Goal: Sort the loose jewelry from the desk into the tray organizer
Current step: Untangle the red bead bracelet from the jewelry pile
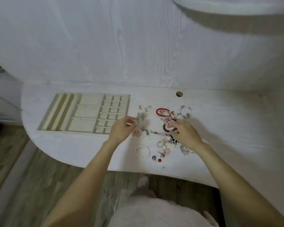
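Observation:
A beige tray organizer [87,112] with long slots, wide bins and many small square cells lies on the white desk at left. Right of it spreads a pile of loose jewelry: a red bead bracelet [161,111], a white pearl bracelet [142,151], green stones [142,116], silver chains [184,113] and pink pieces. My left hand [122,128] hovers at the tray's right edge, fingers curled, pinching something small and pale. My right hand [184,132] is in the pile, fingers curled round a pink and dark bead bracelet [168,126].
The white desk [228,128] has a rounded left end and a cable hole [179,94] at the back. A white wood-grain wall panel rises behind it. Wooden floor and my lap show below the front edge.

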A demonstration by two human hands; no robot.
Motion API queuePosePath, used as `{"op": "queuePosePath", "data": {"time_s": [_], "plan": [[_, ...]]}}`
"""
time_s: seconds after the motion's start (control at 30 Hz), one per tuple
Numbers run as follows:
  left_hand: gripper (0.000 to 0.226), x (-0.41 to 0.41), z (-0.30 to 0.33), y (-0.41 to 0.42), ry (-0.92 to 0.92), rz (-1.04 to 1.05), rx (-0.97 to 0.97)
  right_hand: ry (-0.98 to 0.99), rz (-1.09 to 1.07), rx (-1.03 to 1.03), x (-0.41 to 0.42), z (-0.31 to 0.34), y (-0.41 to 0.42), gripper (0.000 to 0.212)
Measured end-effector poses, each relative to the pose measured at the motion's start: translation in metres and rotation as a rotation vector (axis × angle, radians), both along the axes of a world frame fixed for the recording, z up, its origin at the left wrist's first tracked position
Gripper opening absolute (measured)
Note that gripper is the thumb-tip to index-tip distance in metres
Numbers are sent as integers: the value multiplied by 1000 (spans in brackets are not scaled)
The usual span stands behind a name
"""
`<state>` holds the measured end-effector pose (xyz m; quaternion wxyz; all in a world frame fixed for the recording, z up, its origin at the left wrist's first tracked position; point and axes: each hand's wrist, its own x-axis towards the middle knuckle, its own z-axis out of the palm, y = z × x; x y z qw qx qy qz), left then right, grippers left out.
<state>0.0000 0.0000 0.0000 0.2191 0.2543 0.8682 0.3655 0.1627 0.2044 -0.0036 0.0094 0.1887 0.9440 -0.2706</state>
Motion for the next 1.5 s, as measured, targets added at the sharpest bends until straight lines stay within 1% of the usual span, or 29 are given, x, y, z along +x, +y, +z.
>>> {"op": "queuePosePath", "data": {"time_s": [0.07, 0.17, 0.27, 0.33, 0.37, 0.43, 0.5, 0.53, 0.6, 0.67, 0.73, 0.77, 0.87, 0.93, 1.03, 1.07, 1.13, 1.2, 1.27, 1.33, 1.4, 1.47, 1.5], "plan": [[29, -3, -11, 7, 82, -32, -121, -51, 3, 18, -10, -12, -6, 27], [33, -1, -39, 14, 184, -183, -313, -73, -34, 86, -26, -36, -16, 30], [40, -1, -55, 17, 272, -297, -403, -34, -126, 147, -40, -49, -11, 30], [44, -4, -62, 17, 323, -348, -456, 14, -129, 168, -52, -53, -6, 29], [43, -8, -65, 16, 343, -368, -463, 49, -128, 175, -60, -55, -2, 28], [33, -11, -69, 14, 396, -381, -397, 103, -138, 217, -73, -55, 4, 25], [21, -17, -74, 12, 379, -347, -287, 50, -160, 290, -89, -56, 9, 23], [16, -19, -76, 11, 377, -327, -252, -12, -169, 311, -95, -56, 10, 23], [15, -23, -74, 14, 364, -312, -237, -133, -185, 302, -103, -58, 10, 25], [20, -24, -68, 23, 375, -281, -210, -160, -171, 276, -104, -61, 8, 21], [27, -26, -60, 36, 366, -258, -158, -136, -95, 265, -99, -63, 3, 13], [32, -27, -59, 46, 352, -273, -146, -119, -50, 258, -94, -66, 0, 12], [43, -31, -63, 68, 281, -435, -186, -108, 43, 208, -81, -68, -7, 14], [39, -29, -69, 77, 291, -537, -252, -82, 0, 140, -75, -66, -6, 13], [28, -23, -75, 81, 347, -497, -270, 25, -103, -1, -68, -61, -4, 11], [25, -21, -75, 83, 369, -471, -251, 47, -105, -13, -67, -60, -2, 13], [20, -18, -73, 85, 381, -403, -134, 88, -77, 10, -67, -59, 3, 20], [15, -17, -69, 87, 307, -313, 29, 113, -23, 63, -67, -54, 11, 28], [12, -17, -59, 87, 97, -248, 169, 164, 38, 148, -69, -49, 18, 33], [10, -11, -45, 86, -130, -223, 250, 223, 62, 168, -71, -39, 20, 33], [9, -4, -32, 83, -289, -146, 339, 263, 22, 34, -71, -29, 18, 31], [12, 1, -21, 76, -443, -13, 428, 295, -38, -164, -69, -20, 14, 28], [14, 3, -16, 71, -520, 52, 467, 290, -66, -206, -68, -17, 12, 27]]}}
